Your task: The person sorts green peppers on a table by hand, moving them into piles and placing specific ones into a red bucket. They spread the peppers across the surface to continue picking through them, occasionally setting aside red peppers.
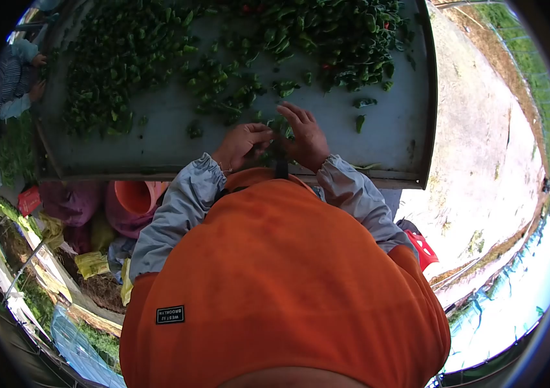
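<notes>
Both my hands are at the near edge of a grey metal table (158, 150), over its surface and close to each other. My left hand (244, 146) is closed, thumb and fingertips pinched together; whatever they hold is too small and dark to make out. My right hand (304, 137) is open, its fingers apart and bent toward the left hand. Small dark green peppers lie in the shadow between and behind the hands. A big heap of green peppers (126, 58) covers the left side, and another heap (352, 45), with a few red ones, lies at the far right.
Two single peppers (360, 123) lie right of my hands. At the left end, another person's hands (37, 90) rest near the table edge. Below stand an orange bucket (136, 196), purple sacks (71, 200) and a red plastic item (422, 249). Pale ground (482, 129) stretches right.
</notes>
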A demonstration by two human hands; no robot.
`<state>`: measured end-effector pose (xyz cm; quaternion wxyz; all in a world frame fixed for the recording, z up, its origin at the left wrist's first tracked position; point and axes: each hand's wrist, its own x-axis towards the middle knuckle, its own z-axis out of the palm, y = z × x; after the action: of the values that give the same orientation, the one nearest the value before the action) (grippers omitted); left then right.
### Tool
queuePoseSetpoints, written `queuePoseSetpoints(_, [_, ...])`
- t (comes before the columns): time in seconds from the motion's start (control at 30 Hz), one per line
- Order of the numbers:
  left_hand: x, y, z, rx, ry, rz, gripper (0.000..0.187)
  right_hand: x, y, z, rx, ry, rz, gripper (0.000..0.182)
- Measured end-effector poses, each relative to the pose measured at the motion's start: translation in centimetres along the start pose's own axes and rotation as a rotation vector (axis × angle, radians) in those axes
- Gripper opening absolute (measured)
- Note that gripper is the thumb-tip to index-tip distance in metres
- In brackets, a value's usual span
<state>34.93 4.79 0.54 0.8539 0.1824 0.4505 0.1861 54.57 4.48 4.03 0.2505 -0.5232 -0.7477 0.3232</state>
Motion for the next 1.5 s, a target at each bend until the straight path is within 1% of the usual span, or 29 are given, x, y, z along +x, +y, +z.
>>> queuePoseSetpoints(0.03, [-0.3, 0.2, 0.2, 0.082, -0.031, -0.023, 0.016, 0.1, 0.2, -0.4, -0.16, 0.011, -0.125, 0.04])
queuePoseSetpoints(0.1, [-1.2, 0.4, 0.8, 0.243, -0.09, -0.071, 0.017, -0.4, 0.5, -0.7, -0.176, -0.209, -0.232, 0.033])
queuePoseSetpoints(0.13, [-1.4, 0.2, 1.1, 0.346, -0.085, -0.03, 0.017, -0.9, 0.5, -0.8, -0.181, -0.321, -0.284, 0.029])
queuePoseSetpoints(0.2, [-1.7, -0.1, 1.6, 0.553, -0.071, 0.056, 0.019, -2.1, 0.2, -1.1, -0.214, -0.592, -0.141, 0.024])
queuePoseSetpoints(0.23, [-1.9, -0.1, 1.7, 0.614, -0.069, 0.063, 0.022, -2.3, 0.0, -1.2, -0.229, -0.726, -0.068, 0.021])
queuePoseSetpoints(0.3, [-2.2, 0.2, 2.1, 0.736, -0.062, 0.078, 0.028, -1.6, -0.7, -1.4, -0.21, -0.806, 0.087, 0.019])
queuePoseSetpoints(0.33, [-2.5, 0.4, 2.2, 0.571, -0.063, 0.03, 0.031, -1.3, -1.0, -1.5, -0.2, -0.845, 0.166, 0.019])
queuePoseSetpoints(0.4, [-2.9, 0.8, 2.3, 0.243, -0.063, -0.064, 0.037, -1.0, -0.1, -1.4, -0.102, -0.628, 0.123, 0.02])
queuePoseSetpoints(0.43, [-2.8, 0.7, 2.1, 0.175, -0.043, -0.057, 0.038, -0.7, 0.3, -1.4, -0.053, -0.519, 0.102, 0.021])
queuePoseSetpoints(0.5, [-2.6, 0.3, 1.8, 0.038, -0.004, -0.044, 0.041, 0.5, 0.5, -0.6, -0.127, -0.515, 0.084, 0.021])
queuePoseSetpoints(0.53, [-2.6, 0.1, 1.8, 0.019, 0.015, -0.018, 0.04, 1.0, 0.5, -0.3, -0.165, -0.513, 0.075, 0.02])
queuePoseSetpoints(0.6, [-2.9, 0.0, 2.0, -0.018, 0.056, 0.035, 0.039, 1.5, 0.5, -0.1, -0.13, -0.497, 0.018, 0.02])
queuePoseSetpoints(0.7, [-3.9, 0.2, 2.7, -0.064, 0.062, 0.181, 0.04, 1.9, 0.5, 0.0, -0.04, -0.494, -0.025, 0.021])
queuePoseSetpoints(0.73, [-3.9, 0.2, 2.4, -0.24, 0.08, 0.213, 0.039, 2.0, 0.3, -0.1, -0.005, -0.496, -0.033, 0.022])
queuePoseSetpoints(0.8, [-3.5, 0.2, 0.7, -0.59, 0.114, 0.28, 0.039, 2.0, -0.4, -1.0, 0.164, -0.591, 0.095, 0.023])
queuePoseSetpoints(0.83, [-3.5, 0.5, -1.9, -0.69, 0.127, 0.365, 0.038, 2.0, -0.6, -1.4, 0.248, -0.635, 0.161, 0.023])
queuePoseSetpoints(0.87, [-3.9, 0.8, -5.3, -0.792, 0.14, 0.451, 0.036, 1.8, -0.1, -1.7, 0.23, -0.595, 0.207, 0.024])
queuePoseSetpoints(0.9, [-4.6, 0.9, -8.3, -0.821, 0.095, 0.485, 0.035, 1.6, 0.7, -1.9, 0.209, -0.556, 0.251, 0.025])
queuePoseSetpoints(0.93, [-5.3, 1.3, -9.4, -0.851, 0.052, 0.52, 0.033, 1.5, 1.3, -2.1, 0.189, -0.518, 0.293, 0.026])
queuePoseSetpoints(1.03, [-6.9, 2.1, -8.7, -0.77, 0.234, 0.396, 0.03, 3.9, 3.4, -1.7, -0.405, -0.663, 0.299, 0.027])
queuePoseSetpoints(1.07, [-6.5, 1.4, -8.9, -0.701, 0.125, 0.393, 0.028, 4.6, 3.6, -1.5, -0.383, -0.548, 0.234, 0.026])
queuePoseSetpoints(1.13, [-5.7, 1.0, -7.3, -0.655, 0.109, 0.344, 0.028, 5.7, 3.9, -1.1, -0.334, -0.32, 0.109, 0.024])
queuePoseSetpoints(1.2, [-4.8, 0.2, -5.8, -0.633, 0.065, 0.302, 0.026, 8.7, 5.3, 0.5, -0.455, -0.317, 0.067, 0.023])
queuePoseSetpoints(1.23, [-4.6, 0.0, -4.9, -0.615, 0.074, 0.281, 0.025, 9.9, 6.0, 1.3, -0.516, -0.315, 0.046, 0.022])
queuePoseSetpoints(1.33, [-4.4, -0.5, -3.4, -0.57, 0.099, 0.244, 0.021, 11.2, 7.3, 3.0, -0.574, -0.29, 0.089, 0.022])
queuePoseSetpoints(1.43, [-4.5, -0.7, -3.8, -0.54, 0.117, 0.25, 0.02, 10.9, 8.2, 2.5, -0.331, -0.191, 0.039, 0.02])
queuePoseSetpoints(1.5, [-4.5, -0.6, -4.1, -0.518, 0.141, 0.26, 0.021, 10.2, 7.9, 2.1, -0.016, -0.141, 0.167, 0.02])
